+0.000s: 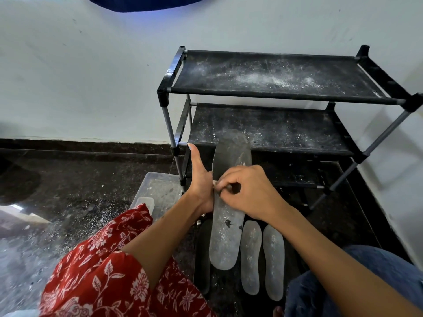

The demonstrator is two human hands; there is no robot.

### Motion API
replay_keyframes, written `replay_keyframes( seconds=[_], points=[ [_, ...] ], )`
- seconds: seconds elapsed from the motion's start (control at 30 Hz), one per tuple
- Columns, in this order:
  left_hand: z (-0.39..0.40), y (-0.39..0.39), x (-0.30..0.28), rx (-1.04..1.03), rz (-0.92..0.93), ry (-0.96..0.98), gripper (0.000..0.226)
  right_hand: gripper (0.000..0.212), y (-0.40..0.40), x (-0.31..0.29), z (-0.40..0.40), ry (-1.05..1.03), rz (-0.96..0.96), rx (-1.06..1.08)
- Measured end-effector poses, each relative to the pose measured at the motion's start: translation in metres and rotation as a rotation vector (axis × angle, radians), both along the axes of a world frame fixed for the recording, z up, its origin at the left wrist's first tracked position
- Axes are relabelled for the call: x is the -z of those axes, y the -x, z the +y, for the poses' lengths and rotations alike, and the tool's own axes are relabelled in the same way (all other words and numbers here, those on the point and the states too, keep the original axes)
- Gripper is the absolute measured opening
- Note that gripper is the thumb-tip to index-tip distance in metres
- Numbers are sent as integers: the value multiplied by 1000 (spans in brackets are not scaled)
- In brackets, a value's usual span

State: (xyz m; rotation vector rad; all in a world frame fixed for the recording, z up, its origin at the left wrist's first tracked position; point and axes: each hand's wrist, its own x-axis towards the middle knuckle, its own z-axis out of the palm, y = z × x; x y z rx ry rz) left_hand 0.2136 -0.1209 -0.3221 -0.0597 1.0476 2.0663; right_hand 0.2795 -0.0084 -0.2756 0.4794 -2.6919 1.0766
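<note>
A long grey, dusty insole (225, 236) is held up in front of me, its toe end reaching the rack's lower shelf. My left hand (201, 186) supports it from the left edge, thumb sticking straight up, its fingers hidden behind the insole. My right hand (247, 191) lies over the insole's middle, fingers curled and pinching a small pale object against the insole's left edge. What that small object is I cannot tell.
Two more grey insoles (250, 255) (273, 261) lie on the dark floor below my hands. A black two-shelf rack (281, 92) dusted with white powder stands against the white wall. A clear plastic box (158, 193) sits left of the rack.
</note>
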Motion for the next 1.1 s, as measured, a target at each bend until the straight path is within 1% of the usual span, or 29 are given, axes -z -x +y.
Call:
replay_keyframes(
  seconds=[0.07, 0.17, 0.2, 0.27, 0.4, 0.5, 0.57, 0.67, 0.73, 0.8, 0.9, 1.0, 1.03, 1.1],
  points=[
    [-2, 0, -2, 3, -10, -20, 119, 11, -1, -1, -1, 32, 14, 1],
    [-2, -2, -4, 49, 22, -43, 119, 17, 1, -1, 1, 1, 174, 111],
    [-2, -2, -5, 60, 28, -48, 120, 19, 2, 0, 1, -24, 196, 132],
    [-2, -2, -4, 48, 25, -27, 120, 19, 1, 1, 0, -65, 178, 117],
    [-3, 1, -2, 0, 14, 16, 120, 16, -5, 2, -8, -121, 76, 5],
    [-4, 2, -4, -35, 9, 13, 115, 15, -6, -1, -8, -90, 15, -47],
    [-3, 2, -4, -29, 40, 0, 107, 14, -2, -3, -1, -42, 101, 24],
    [-1, -1, -5, 35, 55, -52, 99, 16, 8, -2, 16, -75, 295, 262],
    [0, -2, -3, 89, 68, -47, 96, 18, 12, 0, 23, -85, 310, 321],
    [0, -2, -1, 64, 76, -37, 89, 17, 12, 2, 22, -128, 278, 292],
    [-2, 1, 2, -63, 86, 0, 78, 13, 6, 3, 16, -193, 199, 175],
    [-4, 2, 1, -108, 87, 25, 79, 12, 4, 3, 13, -227, 96, 70],
    [-4, 3, 1, -112, 84, 16, 80, 12, 4, 4, 13, -224, 101, 67],
    [-3, 3, 2, -117, 89, -10, 79, 10, 6, 4, 15, -193, 177, 127]
  ],
)
